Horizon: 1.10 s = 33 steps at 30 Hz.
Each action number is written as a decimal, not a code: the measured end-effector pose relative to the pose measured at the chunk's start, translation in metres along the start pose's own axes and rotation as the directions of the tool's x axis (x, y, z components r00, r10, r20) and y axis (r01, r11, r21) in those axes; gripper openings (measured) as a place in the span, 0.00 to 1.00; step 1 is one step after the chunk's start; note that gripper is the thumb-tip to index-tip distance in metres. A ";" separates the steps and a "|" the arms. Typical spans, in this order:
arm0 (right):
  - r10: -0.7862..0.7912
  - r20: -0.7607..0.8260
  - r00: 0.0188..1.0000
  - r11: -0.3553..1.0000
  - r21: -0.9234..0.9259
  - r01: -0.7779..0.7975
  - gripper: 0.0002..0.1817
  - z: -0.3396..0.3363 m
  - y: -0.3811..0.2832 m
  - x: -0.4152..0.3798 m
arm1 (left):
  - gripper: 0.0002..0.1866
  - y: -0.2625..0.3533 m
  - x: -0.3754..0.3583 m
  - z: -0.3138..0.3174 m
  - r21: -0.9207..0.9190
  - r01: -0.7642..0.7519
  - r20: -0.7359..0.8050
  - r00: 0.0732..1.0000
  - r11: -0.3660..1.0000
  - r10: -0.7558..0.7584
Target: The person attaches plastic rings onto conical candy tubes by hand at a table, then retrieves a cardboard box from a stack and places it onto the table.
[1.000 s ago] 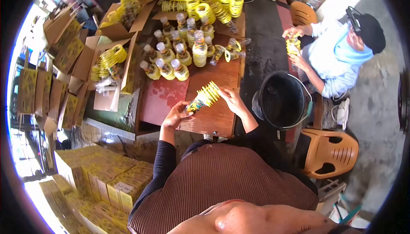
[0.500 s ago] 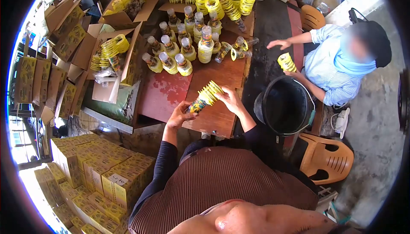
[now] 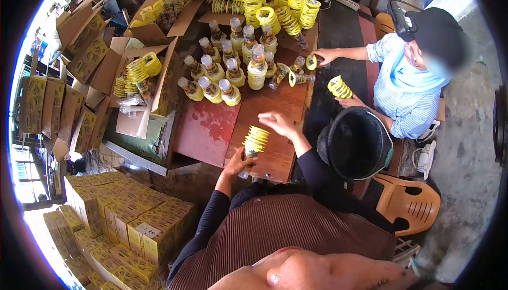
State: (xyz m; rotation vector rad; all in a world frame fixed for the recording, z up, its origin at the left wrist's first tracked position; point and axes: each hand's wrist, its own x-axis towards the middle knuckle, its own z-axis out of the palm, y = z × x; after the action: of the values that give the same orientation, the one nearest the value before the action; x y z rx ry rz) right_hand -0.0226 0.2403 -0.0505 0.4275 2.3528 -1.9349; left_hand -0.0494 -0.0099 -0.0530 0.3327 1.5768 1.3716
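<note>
My left hand (image 3: pixel 238 165) is wrapped round the lower part of a clear, colourfully printed plastic bottle (image 3: pixel 251 154) above the table's front edge. A stack of yellow rings (image 3: pixel 256 139) sits round the bottle's upper part. Just above and to the right, my right hand (image 3: pixel 279 124) is open, apart from the rings, with nothing in it. Further up the table stand several similar bottles (image 3: pixel 257 68) with clear tops and yellow rings round their lower parts.
Loose bottles (image 3: pixel 304 78) lie at the wooden board's right edge. A co-worker's hand (image 3: pixel 324 56) reaches there; the other holds yellow rings (image 3: pixel 339 87). A black bucket (image 3: pixel 355 144) stands at my right. Open cartons (image 3: pixel 132 118) and stacked boxes (image 3: pixel 159 224) are left.
My right hand has let go of the yellow rings and moved away from them. The bottle in my left hand is now more upright. The co-worker has reached towards the lying bottles.
</note>
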 end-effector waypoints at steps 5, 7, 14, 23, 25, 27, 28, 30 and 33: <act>-0.309 -0.524 0.793 0.844 -0.535 -0.025 0.16 -0.059 0.021 0.072 | 0.21 0.000 -0.012 0.009 -0.085 -0.019 -0.022 1.000 0.996 0.018; -0.254 -0.655 0.712 0.673 -0.648 -0.357 0.18 -0.071 0.020 0.082 | 0.21 -0.012 -0.013 0.003 -0.051 0.008 -0.033 0.999 0.999 -0.009; -0.292 -0.598 0.746 0.410 -0.783 -0.468 0.22 -0.099 0.069 0.106 | 0.24 -0.032 -0.018 -0.013 -0.052 -0.019 -0.125 0.992 0.998 0.012; -0.103 -0.600 0.793 0.862 -0.452 -0.230 0.23 -0.094 0.024 0.083 | 0.26 -0.026 0.007 -0.014 0.000 -0.071 -0.109 0.991 0.997 0.071; -0.165 -0.616 0.771 0.979 -0.199 0.050 0.32 -0.082 0.015 0.075 | 0.27 -0.004 0.010 -0.007 0.003 -0.104 -0.114 0.988 0.995 0.104; -0.207 -0.572 0.794 0.929 0.139 0.342 0.37 -0.068 -0.028 0.045 | 0.27 0.016 0.013 0.001 0.098 -0.145 -0.104 0.982 0.985 0.155; -0.224 -0.544 0.808 0.885 0.233 0.402 0.39 -0.063 -0.051 0.028 | 0.27 0.020 0.016 0.004 0.102 -0.152 -0.091 0.983 0.983 0.162; -0.298 -0.510 0.807 0.825 0.287 0.487 0.46 -0.061 -0.077 0.000 | 0.27 0.029 0.024 0.009 0.231 -0.214 -0.073 0.969 0.949 0.236; -0.290 -0.373 0.881 0.915 0.161 0.369 0.34 -0.067 -0.071 -0.027 | 0.29 0.047 0.028 0.022 0.186 -0.286 -0.002 0.957 0.940 0.291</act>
State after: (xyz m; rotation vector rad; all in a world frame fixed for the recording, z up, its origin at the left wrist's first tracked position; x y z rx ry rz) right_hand -0.0065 0.2884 0.0370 0.4266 2.5586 -2.4880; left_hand -0.0633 0.0390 -0.0229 0.6826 1.7342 1.4576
